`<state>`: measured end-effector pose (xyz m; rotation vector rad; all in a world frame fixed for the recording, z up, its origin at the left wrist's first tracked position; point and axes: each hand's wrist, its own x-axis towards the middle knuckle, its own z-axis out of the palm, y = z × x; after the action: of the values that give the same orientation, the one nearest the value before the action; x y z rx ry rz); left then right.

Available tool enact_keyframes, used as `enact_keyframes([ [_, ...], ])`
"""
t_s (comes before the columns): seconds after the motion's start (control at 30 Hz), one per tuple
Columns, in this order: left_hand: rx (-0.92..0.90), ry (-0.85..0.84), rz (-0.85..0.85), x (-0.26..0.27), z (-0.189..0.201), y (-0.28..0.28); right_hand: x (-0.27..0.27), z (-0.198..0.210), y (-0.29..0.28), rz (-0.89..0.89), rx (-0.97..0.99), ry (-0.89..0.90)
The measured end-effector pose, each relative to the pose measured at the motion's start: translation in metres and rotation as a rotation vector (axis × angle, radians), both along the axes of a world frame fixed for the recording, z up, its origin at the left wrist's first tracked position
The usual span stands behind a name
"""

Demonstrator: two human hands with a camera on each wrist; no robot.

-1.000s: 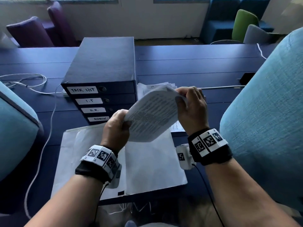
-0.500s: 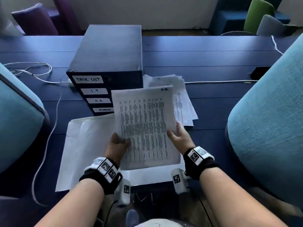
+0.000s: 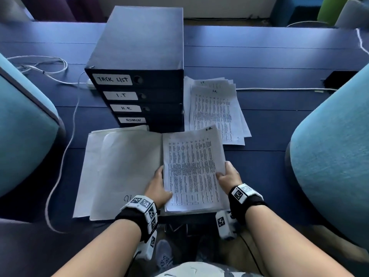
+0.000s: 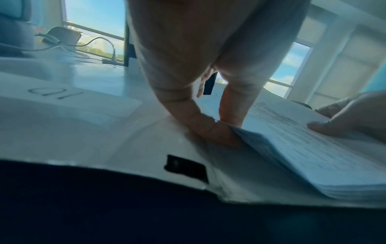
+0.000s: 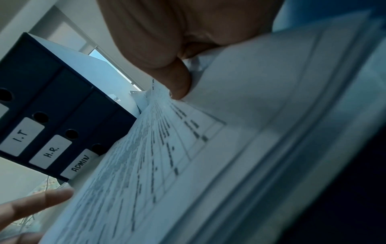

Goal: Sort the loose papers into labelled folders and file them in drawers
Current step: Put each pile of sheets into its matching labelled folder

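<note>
A stack of printed papers (image 3: pixel 191 170) marked "H.R." lies on the right half of an open white folder (image 3: pixel 123 166), near the table's front edge. My left hand (image 3: pixel 159 182) sits at the stack's left edge, its straight fingers (image 4: pixel 208 130) touching the edge with the tips just under it. At the stack's right edge my right hand (image 3: pixel 227 174) grips it, thumb (image 5: pixel 177 82) on top and fingers beneath. Behind the folder stands a dark drawer unit (image 3: pixel 139 56) labelled TASK LIST, I.T, H.R. and ADMIN, all drawers closed. More loose papers (image 3: pixel 215 110) lie to the right of the unit.
Teal chair backs rise at the left (image 3: pixel 24 126) and right (image 3: pixel 335 146) of the dark blue table (image 3: pixel 279 56). A white cable (image 3: pixel 60 156) trails down the left side. Another cable (image 3: pixel 279 89) and a black object (image 3: pixel 339 76) lie at the right.
Both hands held the H.R. stack up before me, then lowered it flat onto the folder's right half. My left hand's grip on the left edge has loosened to straight fingers.
</note>
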<state>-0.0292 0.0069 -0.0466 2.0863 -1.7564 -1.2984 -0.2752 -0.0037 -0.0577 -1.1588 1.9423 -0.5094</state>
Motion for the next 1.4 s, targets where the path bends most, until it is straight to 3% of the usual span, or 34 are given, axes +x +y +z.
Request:
enact_keyframes([
  [0.17,-0.074,-0.136,-0.082,-0.004,-0.001,0.002,0.0,0.001,0.004,-0.026,-0.006,-0.013],
  [0.37,-0.138,-0.169,-0.143,-0.007,-0.003,0.003,0.001,0.0,0.006,-0.032,-0.013,0.016],
  [0.63,-0.227,-0.205,-0.128,-0.002,0.0,0.002,0.012,0.012,0.01,0.083,-0.014,0.269],
  [0.8,-0.233,-0.243,0.109,0.039,0.015,-0.013,0.024,0.03,0.01,0.167,-0.015,0.542],
  [0.97,-0.149,-0.35,0.384,0.102,0.013,-0.023,0.064,0.034,0.016,0.445,-0.183,0.504],
  [1.17,-0.025,-0.324,0.474,0.15,0.005,-0.017,0.104,0.014,0.038,0.749,-0.182,0.498],
  [1.4,0.051,-0.078,0.491,0.171,0.006,-0.015,0.105,0.007,0.048,0.811,-0.073,0.527],
])
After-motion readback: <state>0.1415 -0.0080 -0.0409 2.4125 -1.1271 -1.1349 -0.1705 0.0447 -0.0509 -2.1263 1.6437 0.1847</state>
